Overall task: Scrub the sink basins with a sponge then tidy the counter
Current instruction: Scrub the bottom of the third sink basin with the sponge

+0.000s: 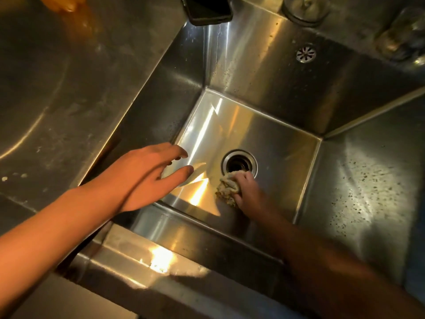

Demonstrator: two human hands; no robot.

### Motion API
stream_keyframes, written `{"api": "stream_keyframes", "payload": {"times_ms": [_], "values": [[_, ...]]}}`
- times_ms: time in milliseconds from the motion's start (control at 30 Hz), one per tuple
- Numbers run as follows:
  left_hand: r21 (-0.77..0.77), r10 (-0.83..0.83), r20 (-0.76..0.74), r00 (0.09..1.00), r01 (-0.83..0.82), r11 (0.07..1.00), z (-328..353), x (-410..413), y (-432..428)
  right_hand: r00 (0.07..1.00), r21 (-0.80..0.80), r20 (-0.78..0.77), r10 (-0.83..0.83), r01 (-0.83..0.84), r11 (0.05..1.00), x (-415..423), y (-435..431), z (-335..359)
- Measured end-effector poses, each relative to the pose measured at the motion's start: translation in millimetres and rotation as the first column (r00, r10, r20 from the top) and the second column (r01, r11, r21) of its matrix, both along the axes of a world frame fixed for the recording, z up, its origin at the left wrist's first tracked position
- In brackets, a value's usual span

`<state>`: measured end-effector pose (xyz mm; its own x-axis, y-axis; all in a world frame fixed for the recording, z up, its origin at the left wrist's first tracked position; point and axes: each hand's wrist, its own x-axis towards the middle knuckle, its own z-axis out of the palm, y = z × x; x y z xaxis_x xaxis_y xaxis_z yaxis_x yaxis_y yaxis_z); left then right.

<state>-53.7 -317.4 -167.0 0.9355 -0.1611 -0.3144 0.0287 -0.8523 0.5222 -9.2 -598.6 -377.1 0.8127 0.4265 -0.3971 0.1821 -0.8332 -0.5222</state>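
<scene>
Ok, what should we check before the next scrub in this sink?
1. Grip: the right hand holds the crumpled beige sponge: ok.
2. Contact: sponge on the floor of the steel sink basin, beside the round drain hole: ok.
3. The left hand is free, fingers relaxed: ok.
4. The basin's right wall clean: not ok, speckled.
5. The black phone away from splashes: not ok, it lies at the basin's rim.
6. Drain unblocked: cannot tell, dark inside.
</scene>
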Motion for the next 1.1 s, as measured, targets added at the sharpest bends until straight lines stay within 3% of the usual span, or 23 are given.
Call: {"api": "stream_keyframes", "payload": {"times_ms": [200,300,367,433,633,767,900,1100], "values": [[-0.006,-0.149,0.045,0.988,0.149,0.989,6,14,-34,0.991,-0.105,0.043,-0.124,0.128,0.986,-6,-64,16],[-0.044,-0.233,0.039,0.972,0.234,0.971,-7,30,-58,0.958,-0.113,0.174,-0.229,0.25,0.962,1,-80,23],[-0.034,-0.282,0.016,0.959,0.283,0.959,-20,37,-67,0.934,-0.19,0.255,-0.249,0.301,0.934,12,-89,26],[-0.054,-0.292,-0.011,0.956,0.291,0.955,-29,38,-69,0.933,-0.294,0.239,-0.267,0.332,0.896,18,-96,24],[-0.017,-0.336,-0.146,0.93,0.337,0.941,-23,35,-51,0.964,-0.485,0.066,-0.258,0.257,0.836,6,-101,19],[-0.027,-0.367,-0.128,0.922,0.366,0.93,-24,38,-40,0.981,-0.459,0.043,-0.19,0.188,0.868,-28,-106,24],[-0.022,-0.372,-0.156,0.915,0.374,0.927,-28,35,-28,0.978,-0.477,-0.155,-0.136,0.047,0.878,-42,-97,31],[0.001,-0.344,-0.172,0.923,0.349,0.937,-27,37,-19,0.948,-0.326,-0.29,0.133,-0.229,0.917,-42,-68,32]]}}
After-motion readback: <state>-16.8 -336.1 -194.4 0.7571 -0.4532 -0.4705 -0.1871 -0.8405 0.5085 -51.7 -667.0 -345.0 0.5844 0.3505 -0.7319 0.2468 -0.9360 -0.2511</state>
